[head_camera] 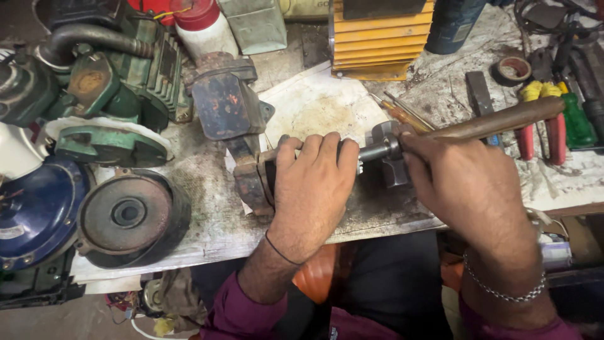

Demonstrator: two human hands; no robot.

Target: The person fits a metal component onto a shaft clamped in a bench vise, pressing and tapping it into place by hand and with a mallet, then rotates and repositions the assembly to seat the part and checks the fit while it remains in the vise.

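Shaft assembly (377,151) lying across worn workbench (207,214), still unseparated. Left hand (313,182) wrapped tight around body, fingers pressed together. Right hand (462,182) closed on hammer (491,123), head resting against shaft end. Pliers (541,119) lying nearby, untouched.

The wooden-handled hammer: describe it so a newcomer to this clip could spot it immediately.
Start at the yellow ribbed box at the workbench's far edge, then drop to the right hand. The hammer sits there, grey metal head near the fingers. Unlike the red-handled pliers beside it, its long brown handle is bare wood.
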